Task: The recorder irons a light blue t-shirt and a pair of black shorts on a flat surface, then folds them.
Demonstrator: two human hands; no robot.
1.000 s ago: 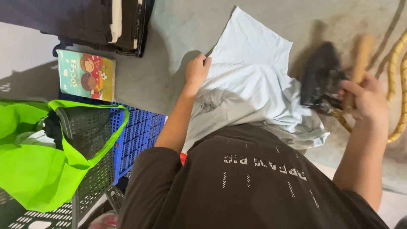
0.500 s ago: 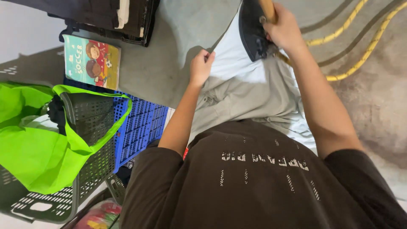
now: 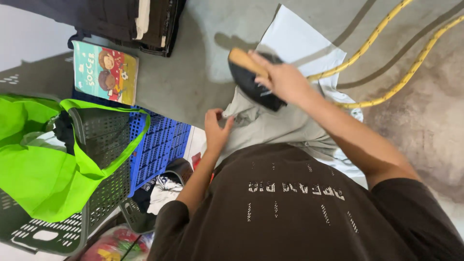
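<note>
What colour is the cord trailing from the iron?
Yellow cord, seen in the head view, running across the grey surface behind the iron.

Grey concrete floor (image 3: 193, 72) with yellow ropes (image 3: 386, 53), a blue crate (image 3: 159, 150) and a dark basket (image 3: 101, 193).

A children's picture book (image 3: 105, 71) lies near a stack of dark folded clothes (image 3: 123, 19). A bright green bag (image 3: 43, 169) drapes over a grey laundry basket (image 3: 104, 193), beside a blue crate (image 3: 162, 147). Yellow cord (image 3: 386, 48) crosses the grey surface.
</note>
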